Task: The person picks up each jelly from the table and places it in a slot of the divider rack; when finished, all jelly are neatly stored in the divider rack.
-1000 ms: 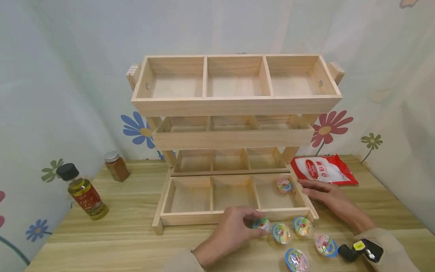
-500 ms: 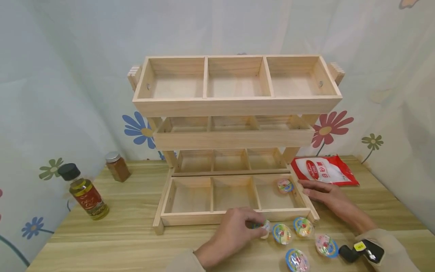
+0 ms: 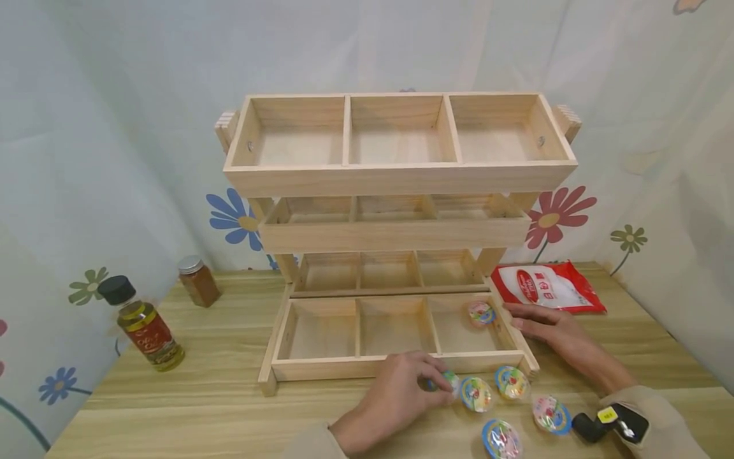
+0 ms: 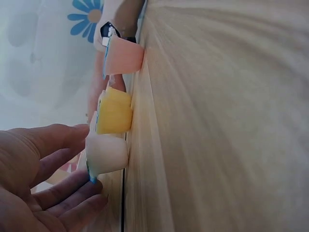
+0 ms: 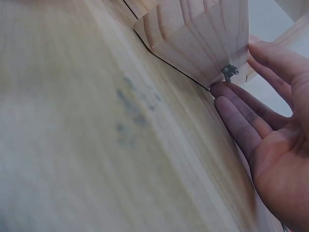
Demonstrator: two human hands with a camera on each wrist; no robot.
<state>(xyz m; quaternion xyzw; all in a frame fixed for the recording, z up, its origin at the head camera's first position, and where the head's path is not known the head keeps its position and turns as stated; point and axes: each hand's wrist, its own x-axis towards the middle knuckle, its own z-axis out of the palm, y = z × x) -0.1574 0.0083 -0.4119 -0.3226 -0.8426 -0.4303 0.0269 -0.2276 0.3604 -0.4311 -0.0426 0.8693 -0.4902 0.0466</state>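
Near the front of the wooden rack [image 3: 355, 368], my left hand [image 3: 398, 389] pinches a small jelly cup [image 3: 453, 380] at its lid. In the left wrist view this white jelly cup [image 4: 108, 153] stands on the table, with fingertips at both sides of its lid. Several more jelly cups are close by, among them a yellow jelly cup [image 4: 116, 113] and a pink jelly cup [image 4: 126, 55]. Another jelly cup [image 3: 480, 313] lies in the bottom tier's right compartment. My right hand [image 3: 564, 331] rests its extended fingers against the right end of that bottom tier.
A red and white bag [image 3: 547, 287] lies behind my right hand. On the left stand an oil bottle [image 3: 149, 335] and a brown jar [image 3: 198, 282] with a metal lid. The rack's upper tiers [image 3: 395, 182] overhang the lower ones. A patterned curtain [image 3: 115, 127] closes off the back.
The left fingers shift slightly around the jelly cup, which was tilted half a second ago and now sits flatter beside its neighbour. My right hand keeps its place.
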